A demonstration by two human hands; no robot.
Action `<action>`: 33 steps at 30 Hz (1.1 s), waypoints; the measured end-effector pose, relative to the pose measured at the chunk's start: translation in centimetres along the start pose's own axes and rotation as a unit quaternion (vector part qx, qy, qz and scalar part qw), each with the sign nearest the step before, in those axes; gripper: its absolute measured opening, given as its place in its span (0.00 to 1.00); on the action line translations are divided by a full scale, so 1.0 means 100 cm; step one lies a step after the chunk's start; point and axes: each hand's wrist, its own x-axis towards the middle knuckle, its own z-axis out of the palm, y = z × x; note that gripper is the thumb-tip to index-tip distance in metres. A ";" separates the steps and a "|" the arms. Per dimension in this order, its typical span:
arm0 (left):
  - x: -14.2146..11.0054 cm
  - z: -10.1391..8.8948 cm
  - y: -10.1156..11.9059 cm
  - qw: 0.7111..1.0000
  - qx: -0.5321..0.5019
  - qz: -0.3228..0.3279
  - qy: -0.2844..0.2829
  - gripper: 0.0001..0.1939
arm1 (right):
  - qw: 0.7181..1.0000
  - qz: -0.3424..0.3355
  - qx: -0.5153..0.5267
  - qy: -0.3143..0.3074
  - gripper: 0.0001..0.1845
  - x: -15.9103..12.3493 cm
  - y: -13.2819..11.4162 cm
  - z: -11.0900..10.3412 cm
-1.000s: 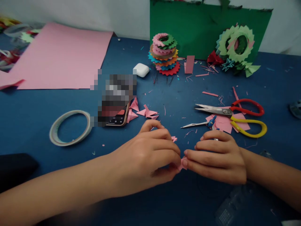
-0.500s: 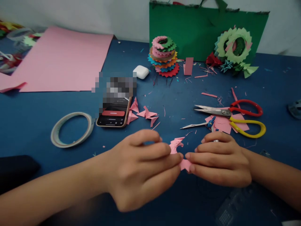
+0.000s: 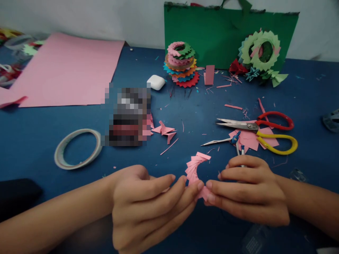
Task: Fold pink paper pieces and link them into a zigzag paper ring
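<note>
A curved arc of linked pink folded paper pieces [image 3: 194, 168] rises from between my two hands, low over the blue table [image 3: 39, 141]. My left hand [image 3: 148, 204] pinches its lower end with fingers pressed together. My right hand [image 3: 249, 192] is closed on the same end from the right, fingertips meeting the left hand's. Loose pink folded pieces [image 3: 165, 129] lie just beyond my hands.
Red-and-yellow scissors [image 3: 259, 129] lie on pink scraps at right, beside small snips [image 3: 222, 141]. A tape roll [image 3: 78, 148] and a phone [image 3: 128, 118] lie at left. Behind are a pink sheet [image 3: 66, 70], a white earbud case [image 3: 156, 82], stacked paper rings [image 3: 181, 63], and green card [image 3: 225, 35] with a paper wreath [image 3: 261, 49].
The pink paper arc has come into view, standing up between my hands. My left hand has turned and dropped lower toward me; the right hand has stayed close to its place.
</note>
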 end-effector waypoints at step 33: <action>0.074 -0.022 0.024 0.914 0.313 0.249 0.063 0.07 | 0.926 0.277 0.254 0.042 0.08 -0.003 0.008 0.019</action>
